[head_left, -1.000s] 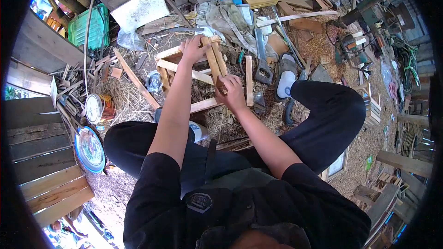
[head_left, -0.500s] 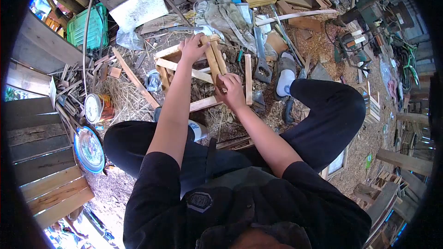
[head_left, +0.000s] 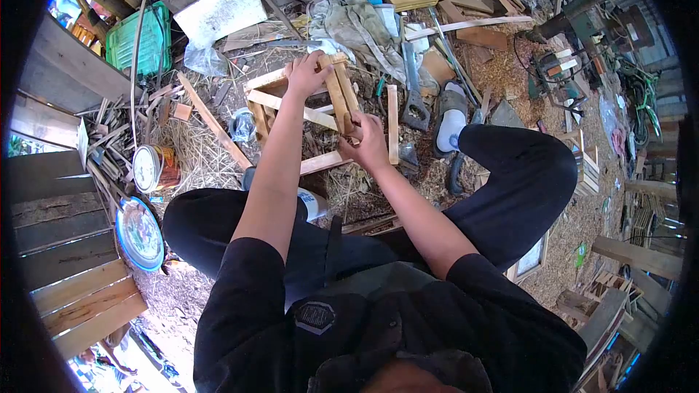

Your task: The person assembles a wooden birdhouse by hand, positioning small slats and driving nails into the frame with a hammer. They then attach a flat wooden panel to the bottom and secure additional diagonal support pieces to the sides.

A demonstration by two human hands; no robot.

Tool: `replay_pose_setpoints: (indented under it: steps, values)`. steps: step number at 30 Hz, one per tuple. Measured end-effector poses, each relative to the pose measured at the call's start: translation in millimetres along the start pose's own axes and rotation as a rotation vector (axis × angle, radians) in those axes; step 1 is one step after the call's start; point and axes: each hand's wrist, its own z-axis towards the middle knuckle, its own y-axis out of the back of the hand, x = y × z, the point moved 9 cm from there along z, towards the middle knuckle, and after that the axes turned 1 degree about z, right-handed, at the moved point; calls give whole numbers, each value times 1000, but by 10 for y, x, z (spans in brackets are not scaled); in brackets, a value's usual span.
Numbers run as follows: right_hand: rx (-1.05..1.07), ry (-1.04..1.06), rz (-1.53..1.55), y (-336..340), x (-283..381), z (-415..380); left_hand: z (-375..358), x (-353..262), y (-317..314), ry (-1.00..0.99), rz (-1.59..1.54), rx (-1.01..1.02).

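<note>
A small wooden frame [head_left: 309, 114] of light strips stands on the littered ground between my legs. My left hand [head_left: 306, 75] is closed over its upper corner, fingers wrapped on the top end of an upright strip. Lower down, my right hand [head_left: 368, 143] grips the near end of the paired wooden strips [head_left: 339, 98], thumb and fingers around the wood. A loose wooden strip [head_left: 393, 124] lies just right of the frame. The underside of the joint at my right fingers is hidden.
A handsaw [head_left: 415, 105] lies beyond my right hand, near my shoe [head_left: 449, 113]. Crumpled cloth [head_left: 360, 33] and boards lie ahead. On the left are a paint can [head_left: 155, 169], a round basin [head_left: 140, 235] and a green case [head_left: 138, 40]. A machine [head_left: 582, 18] stands at far right.
My right hand has shifted its fingers slightly at the near end of the strips, turning a little. The left hand and the frame stay almost in place.
</note>
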Motion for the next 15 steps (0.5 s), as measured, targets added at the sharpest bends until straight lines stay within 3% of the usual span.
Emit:
replay_pose_setpoints:
  steps: [15]
  values:
    - [-12,-80,59,19,-94,-17,16,13,-37,8,-8,46]
